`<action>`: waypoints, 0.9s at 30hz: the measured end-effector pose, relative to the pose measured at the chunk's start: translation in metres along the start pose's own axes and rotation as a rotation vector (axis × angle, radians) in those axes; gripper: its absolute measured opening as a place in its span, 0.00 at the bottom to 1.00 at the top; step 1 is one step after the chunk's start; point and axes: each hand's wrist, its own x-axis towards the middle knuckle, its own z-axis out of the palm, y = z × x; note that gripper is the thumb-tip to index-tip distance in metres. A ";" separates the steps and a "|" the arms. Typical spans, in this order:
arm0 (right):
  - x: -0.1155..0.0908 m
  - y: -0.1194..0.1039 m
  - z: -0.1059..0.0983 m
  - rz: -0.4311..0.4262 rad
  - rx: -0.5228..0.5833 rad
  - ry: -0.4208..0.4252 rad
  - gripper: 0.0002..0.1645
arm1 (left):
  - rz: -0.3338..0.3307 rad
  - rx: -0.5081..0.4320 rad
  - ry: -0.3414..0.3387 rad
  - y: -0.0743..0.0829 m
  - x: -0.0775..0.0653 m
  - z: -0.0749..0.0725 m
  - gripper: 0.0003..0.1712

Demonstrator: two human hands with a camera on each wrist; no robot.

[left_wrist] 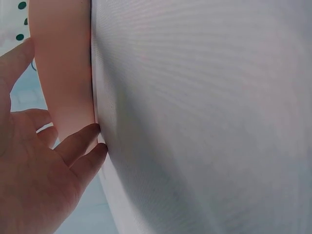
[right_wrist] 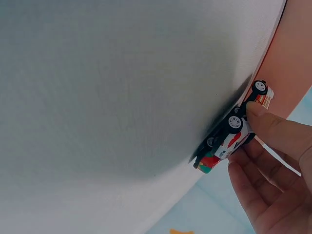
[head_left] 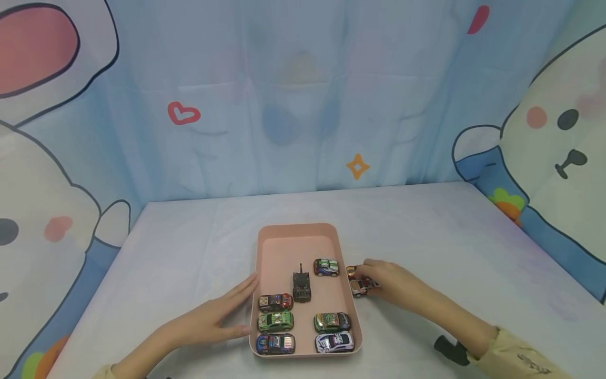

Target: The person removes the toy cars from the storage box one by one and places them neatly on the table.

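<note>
A pink tray carries several small toy cars. My left hand lies along the tray's left side, fingers extended and fingertips touching its outer wall. Just outside the right wall, my right hand is at two more toy cars on the table. Its thumb and fingers pinch a white-and-red toy car. Behind it, closer to the tray, a second car with red and white markings shows partly past the thumb. In the head view the fingers partly cover this pair.
Inside the tray, a dark toy tank stands mid-tray, with a green-and-white car at upper right. Three cars line the lower left, including a green one. Two sit at lower right, one white-and-purple. White cloth covers the table.
</note>
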 end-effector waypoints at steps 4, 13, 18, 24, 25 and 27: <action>-0.001 0.001 0.002 0.008 -0.012 0.005 0.18 | -0.002 0.004 0.001 0.000 0.000 0.000 0.48; -0.002 0.002 0.004 0.002 -0.035 0.022 0.19 | 0.003 0.008 0.003 0.000 -0.001 0.000 0.48; -0.003 0.003 0.005 -0.016 -0.040 0.042 0.19 | 0.001 0.010 0.004 0.000 -0.001 0.001 0.48; -0.003 0.004 0.004 -0.040 -0.048 0.048 0.20 | 0.002 0.014 0.003 0.001 0.000 0.000 0.48; -0.003 0.003 0.003 -0.035 -0.053 0.042 0.20 | 0.001 0.015 0.003 0.001 0.000 0.000 0.48; -0.003 0.002 -0.001 -0.028 -0.063 0.037 0.19 | -0.002 0.014 0.001 0.001 0.000 0.000 0.48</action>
